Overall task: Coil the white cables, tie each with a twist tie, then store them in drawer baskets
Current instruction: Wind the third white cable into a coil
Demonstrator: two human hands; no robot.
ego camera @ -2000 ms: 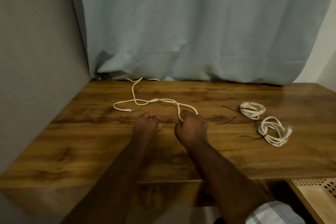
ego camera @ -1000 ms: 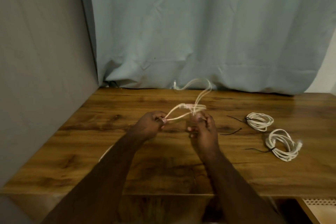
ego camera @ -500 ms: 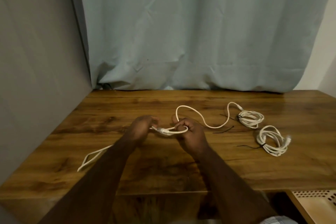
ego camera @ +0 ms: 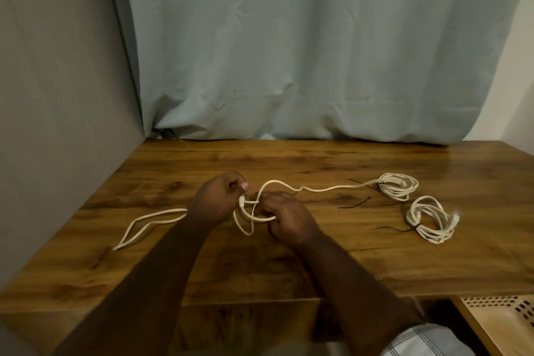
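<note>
A loose white cable runs across the wooden table. My left hand pinches it near a plug end, and my right hand grips small loops of it between the two hands. One tail trails left to the table's left part; the other strand stretches right toward a coiled white cable. A second coiled cable tied with a dark twist tie lies nearer the front right. A loose black twist tie lies between my right hand and the coils.
A perforated beige drawer basket shows below the table's front right corner. A pale curtain hangs behind the table and a grey wall closes the left side.
The loops between my hands have grown and hang lower. The far strand has straightened out toward the right coil, and the left tail lies further out on the table.
</note>
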